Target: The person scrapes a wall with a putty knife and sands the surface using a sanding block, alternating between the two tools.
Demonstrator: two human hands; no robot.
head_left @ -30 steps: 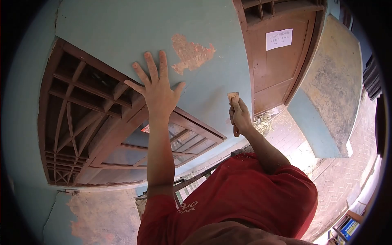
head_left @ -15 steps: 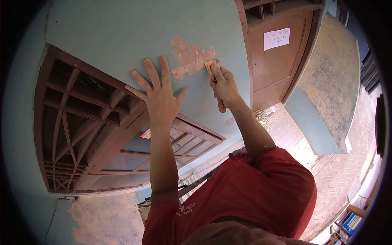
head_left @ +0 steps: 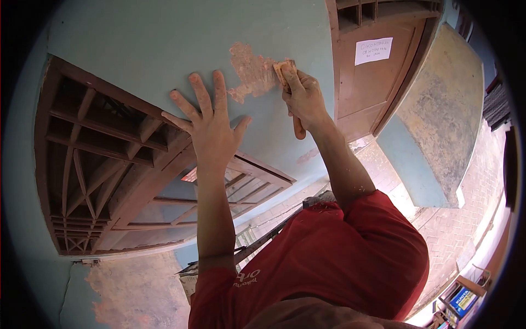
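Note:
My right hand [head_left: 307,101] is closed around a scraper [head_left: 298,129] with a light brown handle. The scraper's working end is up against the pale green wall [head_left: 153,38], at the right edge of a bare patch [head_left: 252,71] where the paint is off and rough pinkish plaster shows. Left of that patch, my left hand [head_left: 211,129] lies flat on the wall with its fingers spread, holding nothing. Its fingertips look dusty.
A brown wooden window frame with lattice [head_left: 93,137] is set in the wall at left. To the right stands a brown door [head_left: 361,82] bearing a white paper sign [head_left: 373,51]. Beyond it is a stained low wall [head_left: 438,120]. Paving [head_left: 438,236] lies below.
My right hand and the scraper have moved up along the right edge of the bare patch. The left hand stays flat on the wall. The view has shifted slightly.

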